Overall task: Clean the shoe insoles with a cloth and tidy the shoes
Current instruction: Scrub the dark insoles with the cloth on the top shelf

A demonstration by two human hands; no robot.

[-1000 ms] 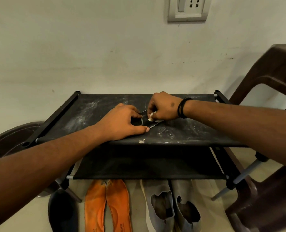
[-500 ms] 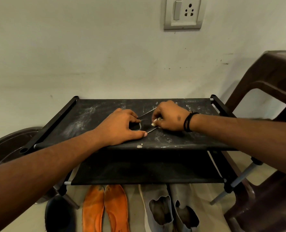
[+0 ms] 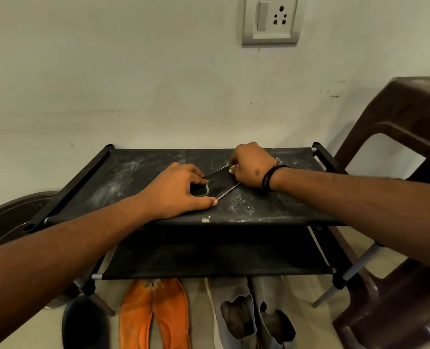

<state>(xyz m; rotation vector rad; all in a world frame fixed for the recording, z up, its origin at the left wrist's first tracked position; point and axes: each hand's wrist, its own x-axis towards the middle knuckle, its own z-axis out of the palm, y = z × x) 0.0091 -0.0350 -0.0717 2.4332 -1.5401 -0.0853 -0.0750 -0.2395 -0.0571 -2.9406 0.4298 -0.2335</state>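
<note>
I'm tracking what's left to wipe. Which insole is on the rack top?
The black insole, held between both hands; the two orange insoles lie on the floor below.

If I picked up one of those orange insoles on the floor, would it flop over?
Probably it would bend. The orange insoles look thin and flat, so likely light and flexible. Their surface looks fuzzy, so they should not slip easily.

Dim, warm, even light; soft shadows, sharp focus, wide-angle bending at the edges
</note>
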